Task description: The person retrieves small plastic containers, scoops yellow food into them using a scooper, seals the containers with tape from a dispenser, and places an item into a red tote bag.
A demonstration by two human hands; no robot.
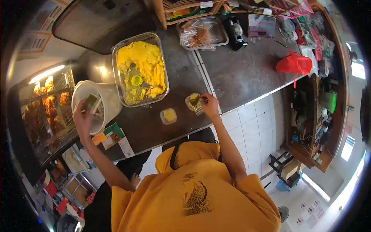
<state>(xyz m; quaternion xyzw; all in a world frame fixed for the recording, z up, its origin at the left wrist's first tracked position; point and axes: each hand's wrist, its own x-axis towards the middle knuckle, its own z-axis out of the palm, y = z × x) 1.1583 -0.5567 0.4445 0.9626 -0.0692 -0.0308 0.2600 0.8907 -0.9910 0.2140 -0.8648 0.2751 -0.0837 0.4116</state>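
My left hand (82, 116) is over the near rim of a white bucket (111, 104). Its fingers are closed on a small flat green packet (91, 99) at the bucket's mouth. Above the counter, my right hand (210, 105) has its fingers pinched at the right edge of a small clear tub (189, 103) with dark green contents. Clear plastic shows below those fingertips. Between my hands sits another small clear tub (169, 116) holding something pale yellow. Behind it, a large clear tray (167, 83) holds yellow food (143, 56) and a yellow-green scoop (136, 80).
At the back are a clear tray of small packets (199, 34), a black tape dispenser (236, 33) and a wicker shelf (189, 5). A red bag (294, 63) lies at the right. A lit glass cabinet (48, 104) stands left; a green card (114, 135) lies near the counter's edge.
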